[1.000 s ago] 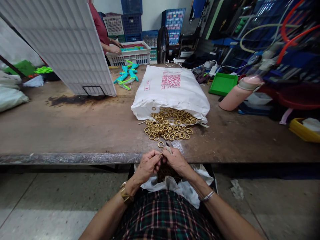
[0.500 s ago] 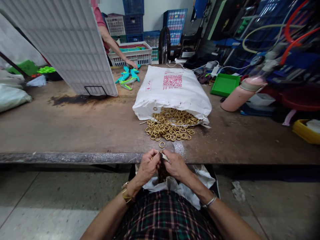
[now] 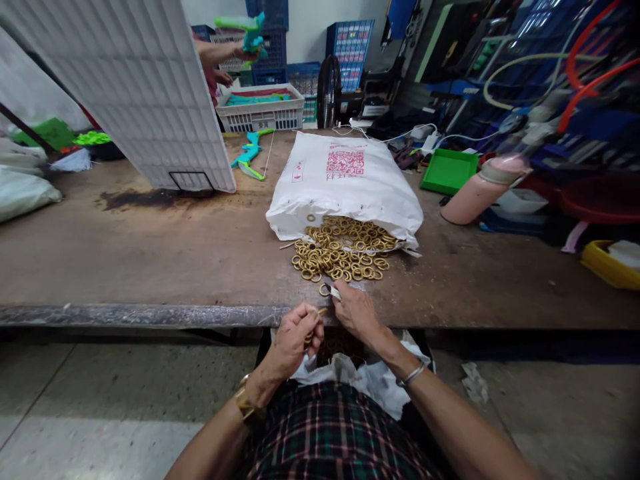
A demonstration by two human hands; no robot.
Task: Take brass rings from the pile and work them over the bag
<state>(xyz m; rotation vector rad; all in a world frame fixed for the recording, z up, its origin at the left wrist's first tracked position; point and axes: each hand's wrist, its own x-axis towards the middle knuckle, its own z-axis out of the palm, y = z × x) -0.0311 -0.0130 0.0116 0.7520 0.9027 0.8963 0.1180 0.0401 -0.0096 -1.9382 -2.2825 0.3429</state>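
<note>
My left hand is closed on several gold rings at the table's front edge, one ring sticking out by the fingertips. My right hand grips a small pale tool with a dark tip, which is at a single gold ring lying on the table. Just beyond, a heap of gold rings spills from the open mouth of a white sack with red print. Below the edge, an open white bag lies at my lap, with dark rings inside.
A white ribbed panel stands at the left. Behind it a person's hand holds a turquoise-and-green toy bow. Another bow lies by the sack. To the right are a green tray and a pink bottle.
My hands have moved apart. The right one went forward with the tool to the lone ring; the left shifted slightly back. The other person has lifted a bow from the table.
</note>
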